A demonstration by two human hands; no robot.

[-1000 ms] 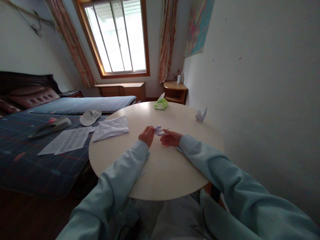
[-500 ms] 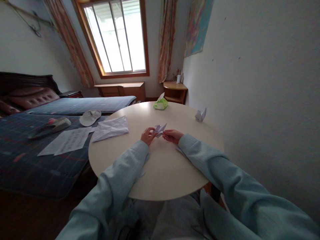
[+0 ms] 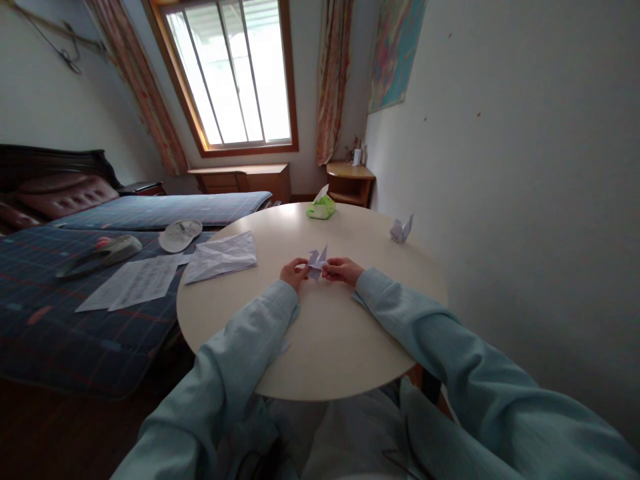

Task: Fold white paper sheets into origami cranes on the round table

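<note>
A small white folded-paper bird (image 3: 317, 263) with pointed tips is held between my two hands over the round table (image 3: 330, 333). My left hand (image 3: 295, 272) pinches its left side. On the opposite side, the fingers of my right hand (image 3: 343, 270) are closed on its right edge. Another folded-paper figure (image 3: 401, 229) stands at the table's right side, apart from my hands. To the left lies a creased stack of white paper (image 3: 223, 257).
A green tissue pack (image 3: 321, 205) sits at the table's far edge. Printed sheets (image 3: 135, 283), a pale cap (image 3: 181, 235) and a grey object (image 3: 120, 247) lie on the bed (image 3: 75, 347) at left. A wall (image 3: 525, 200) rises on the right.
The paper bird has turned in my fingers, and its points now stand more upright. My right hand has shifted slightly left; both hands still hold the paper.
</note>
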